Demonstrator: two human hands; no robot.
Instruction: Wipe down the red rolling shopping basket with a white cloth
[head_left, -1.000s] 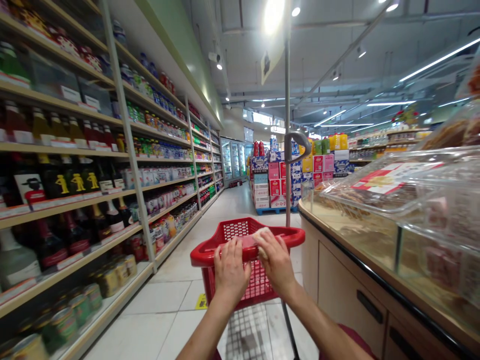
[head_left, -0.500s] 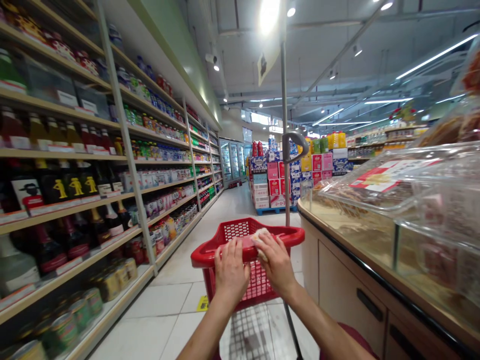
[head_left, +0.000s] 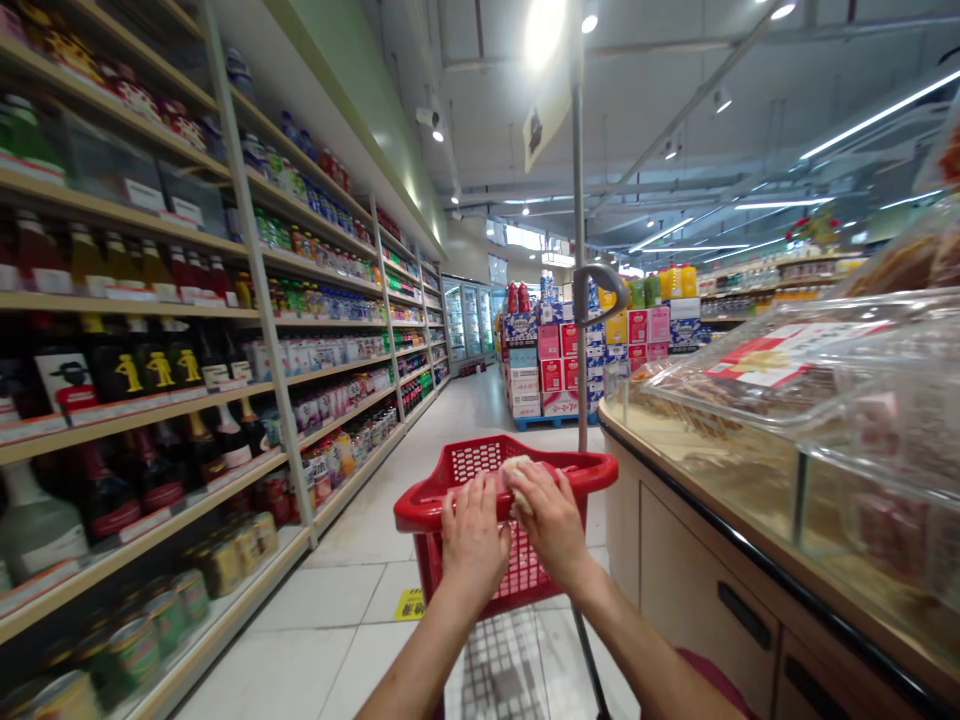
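Observation:
In the head view, a red plastic shopping basket (head_left: 435, 512) with lattice sides stands in front of me. My left hand (head_left: 474, 530) lies over its near rim, the fingers curled across it. Just to the right, my right hand (head_left: 546, 510) presses a crumpled whitish cloth (head_left: 517, 470) against the same rim. Both hands are close together, and most of the cloth is hidden under the right fingers. I cannot tell what is inside the basket.
Shelves of bottles and cans (head_left: 225, 385) line the left. A grey pole (head_left: 579, 200) with a looped handle rises beside the basket. At right is a counter (head_left: 675, 530) with clear plastic food boxes (head_left: 795, 350). Stacked cartons (head_left: 551, 370) stand ahead; a yellow floor sticker (head_left: 409, 604) lies below.
The right hand and cloth have slid slightly left along the rim, closer to the left hand. The view has shifted a little, so the basket appears farther right.

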